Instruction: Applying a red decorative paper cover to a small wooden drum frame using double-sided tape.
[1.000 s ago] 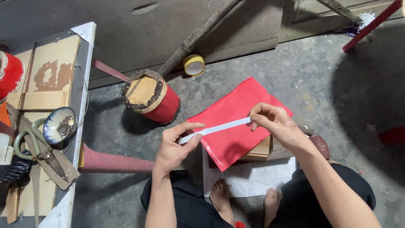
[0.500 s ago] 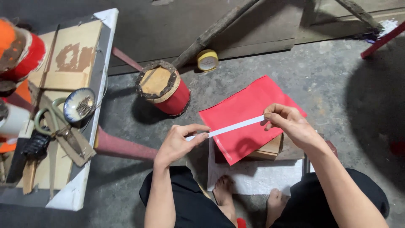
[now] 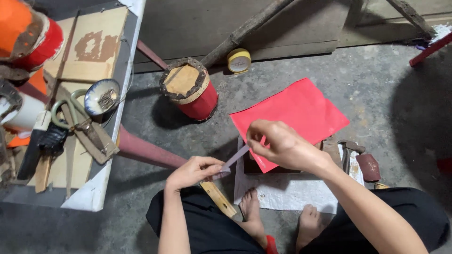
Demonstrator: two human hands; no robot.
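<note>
Grey concrete floor (image 3: 301, 61) carries a red paper sheet (image 3: 296, 113) beside a red drum (image 3: 190, 89). Above the sheet's near edge, left hand (image 3: 193, 171) and right hand (image 3: 278, 143) pinch a pale strip (image 3: 235, 157) between them.

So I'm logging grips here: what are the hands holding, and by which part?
A narrow pale strip, pinched at its two ends: left hand on the lower end, right hand on the upper end.

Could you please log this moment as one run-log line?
left hand: pinches thin pale paper strip | right hand: pinches strip's other end | flat red paper sheet: beneath
</note>
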